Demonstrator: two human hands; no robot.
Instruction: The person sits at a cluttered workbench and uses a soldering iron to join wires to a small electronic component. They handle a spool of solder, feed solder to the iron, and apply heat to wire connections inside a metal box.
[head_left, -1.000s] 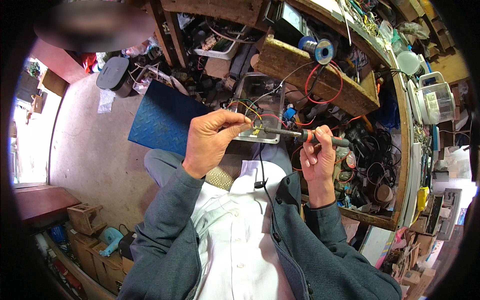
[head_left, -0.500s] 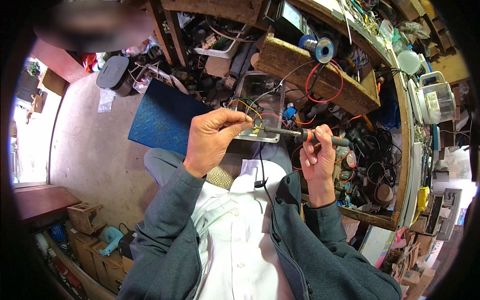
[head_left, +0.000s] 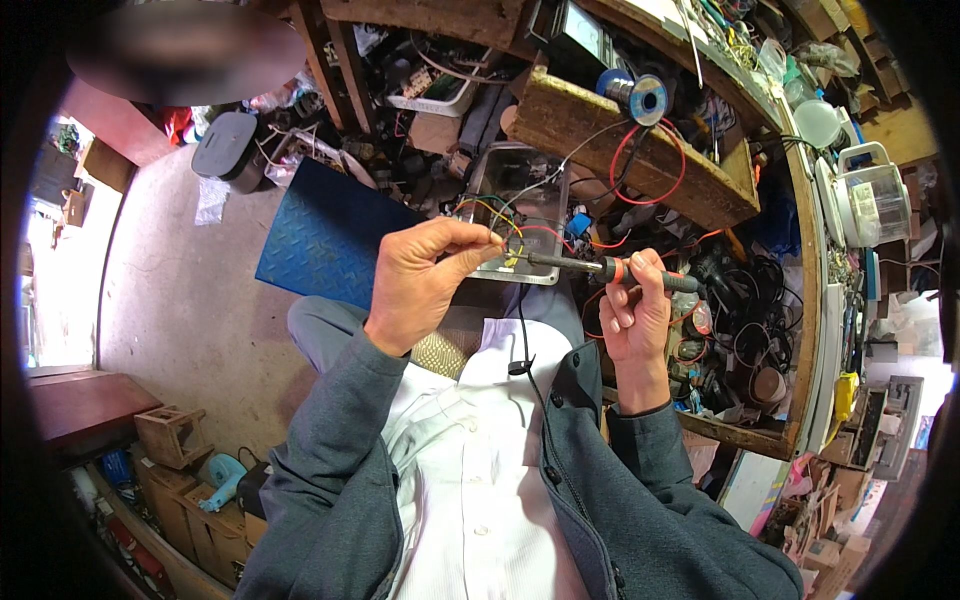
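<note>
Clear plastic tray (head_left: 522,180), 1 piece, rectangular, with a pale rim: set in front of the lap and taken as the landmark for all entries below.

Soldering iron (head_left: 585,266), 1 piece, with dark metal barrel and red-and-black handle: held level across the tray's near right corner, tip pointed left, handle extended past the tray's right side. It is gripped by the fingers of the right hand (head_left: 635,318), which is placed to the right of the tray.

Thin wires (head_left: 511,217), yellow and green among them: looped over the left half of the tray. Something small is pinched at their ends between thumb and forefinger of the left hand (head_left: 412,285), which is located at the tray's near left side; the exact piece is too small to be told. The iron's tip is held just beside these fingertips; whether a wire is touched by it cannot be told.

Red wire (head_left: 545,231), 1 length: curved across the tray's right half.

Blue ridged mat (head_left: 335,235), 1 piece: laid to the left of the tray.

Wooden drawer (head_left: 640,165), worn: located to the right of the tray and beyond it. A spool (head_left: 650,101) with blue flanges is rested on its far edge, and a red cable loop (head_left: 684,165) is hung over its side.

Black cables (head_left: 735,300), tangled: heaped well to the right of the tray.
</note>
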